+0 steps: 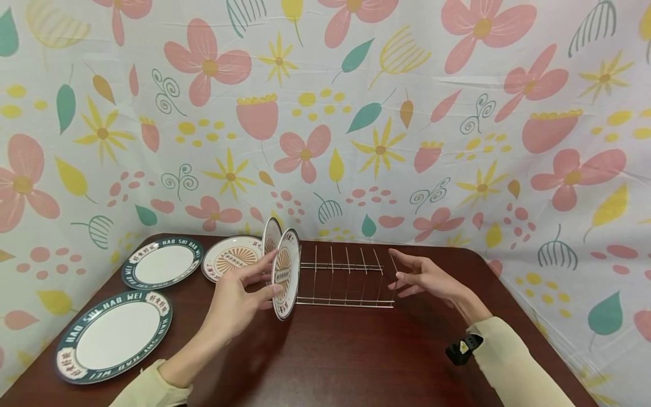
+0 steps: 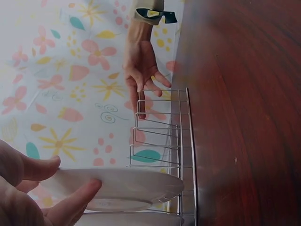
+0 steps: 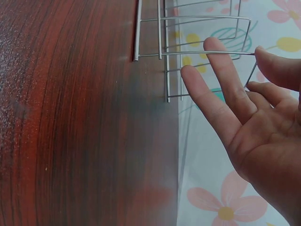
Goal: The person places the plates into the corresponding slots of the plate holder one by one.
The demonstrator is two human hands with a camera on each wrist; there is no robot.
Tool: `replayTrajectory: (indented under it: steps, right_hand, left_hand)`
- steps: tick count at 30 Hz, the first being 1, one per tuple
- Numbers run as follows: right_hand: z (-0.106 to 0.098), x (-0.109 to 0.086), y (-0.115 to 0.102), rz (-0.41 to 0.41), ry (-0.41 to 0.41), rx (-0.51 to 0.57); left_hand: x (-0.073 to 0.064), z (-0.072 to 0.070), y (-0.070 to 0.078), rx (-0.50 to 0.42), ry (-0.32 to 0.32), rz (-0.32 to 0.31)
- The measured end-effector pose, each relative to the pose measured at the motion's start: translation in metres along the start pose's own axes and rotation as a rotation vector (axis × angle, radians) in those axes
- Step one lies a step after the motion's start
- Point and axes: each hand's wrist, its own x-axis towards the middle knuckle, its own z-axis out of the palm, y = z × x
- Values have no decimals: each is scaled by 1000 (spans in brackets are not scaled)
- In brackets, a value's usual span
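My left hand (image 1: 234, 302) grips a small white plate (image 1: 287, 265) with a dark rim and an orange sunburst, thumb on one face and fingers on the other. This plate stands on edge at the left part of a metal wire dish rack (image 1: 346, 306). Just behind it, a second upright plate (image 1: 272, 230) leans in the rack, partly hidden. At the rack's right end, my right hand (image 1: 427, 276) holds the last wire loop between thumb and index finger, the other fingers spread, as the right wrist view shows.
Left of the rack lies a flat sunburst plate (image 1: 224, 257). Two green-rimmed plates (image 1: 165, 264), one nearer the front, lie on the far left of the dark wooden table (image 1: 346, 362). A flower-patterned cloth (image 1: 325, 102) hangs behind and around the table.
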Motion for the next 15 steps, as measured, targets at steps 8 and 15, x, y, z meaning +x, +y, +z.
replayTrajectory:
  steps: [8,15]
  right_hand:
    - [1,-1,-1,-3,2,-5]
    - [1,-1,-1,-2,3,-7]
  left_hand:
    - [1,-1,-2,198,16,112]
    - [3,0,-4,158,3,105]
